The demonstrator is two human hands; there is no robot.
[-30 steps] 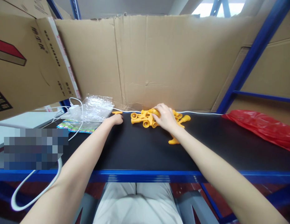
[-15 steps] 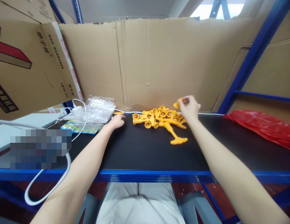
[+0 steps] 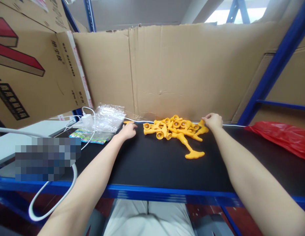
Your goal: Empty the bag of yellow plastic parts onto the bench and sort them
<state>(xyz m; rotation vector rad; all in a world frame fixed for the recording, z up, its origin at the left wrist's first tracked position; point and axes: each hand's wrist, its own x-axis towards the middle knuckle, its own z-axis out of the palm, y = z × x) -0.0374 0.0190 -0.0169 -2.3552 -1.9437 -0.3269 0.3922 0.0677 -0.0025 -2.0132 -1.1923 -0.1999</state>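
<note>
My right hand (image 3: 214, 121) is at the right end of the heap, its fingertips pinched on a yellow plastic piece (image 3: 203, 130). That piece has a wide lower end that touches or lies close to the heap. My left hand (image 3: 128, 131) rests on the black tabletop left of the heap, fingers loosely apart. Just behind its knuckles lies a thin yellow piece (image 3: 129, 122), partly hidden; whether the hand touches it is unclear. Between the hands is a heap of yellow plastic pieces (image 3: 164, 127) with round hollow cups. One T-ended piece (image 3: 194, 154) sticks out toward me.
Clear plastic bags (image 3: 109, 116) lie over a colourful packet (image 3: 87, 136) at left, beside a white adapter (image 3: 87, 121) with cables. A red plastic bag (image 3: 277, 136) is at right. Tall cardboard (image 3: 179, 72) stands behind; a blue rail (image 3: 167, 194) edges the table (image 3: 152, 167).
My right hand has lowered and moved right, bringing its yellow piece down from above the heap to the heap's right end. My left hand stays in place. The view has shifted slightly.
</note>
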